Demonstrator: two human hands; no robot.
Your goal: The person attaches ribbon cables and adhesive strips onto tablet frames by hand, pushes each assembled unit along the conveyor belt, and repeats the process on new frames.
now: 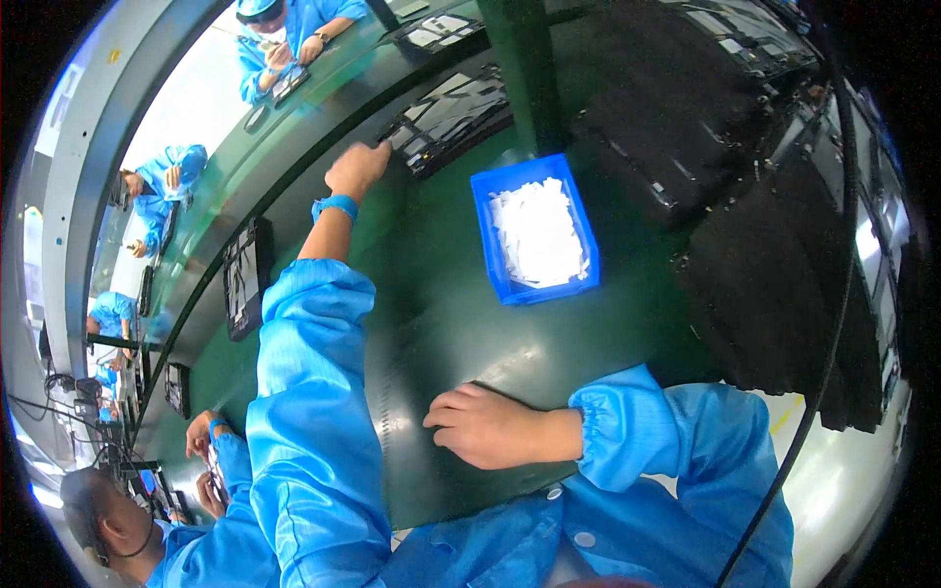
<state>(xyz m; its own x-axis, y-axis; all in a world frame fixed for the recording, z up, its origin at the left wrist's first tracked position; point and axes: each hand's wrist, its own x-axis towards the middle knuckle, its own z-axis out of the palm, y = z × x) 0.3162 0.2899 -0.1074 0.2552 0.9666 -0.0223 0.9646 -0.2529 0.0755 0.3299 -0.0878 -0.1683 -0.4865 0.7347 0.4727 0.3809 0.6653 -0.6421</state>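
Note:
My left arm reaches far forward, and the closed fingers of my left hand (358, 170) are at the near left corner of a black tray (420, 165). They appear to grip its edge, though the fingertips are partly hidden. Flat grey-white parts (456, 106) lie in rows in that tray. My right hand (480, 427) rests palm down on the green tabletop (431, 333), close to my body, its fingers loosely bent and nothing visible in them. Beyond it stands a blue bin (495, 279) filled with small white pieces (537, 233).
Black foam sheets (784, 265) and stacked black trays cover the right side, with a dark cable (845, 245) hanging in front. A green post (524, 78) rises behind the bin. Another black tray (245, 279) lies left of my arm. Co-workers in blue (294, 39) sit along the line.

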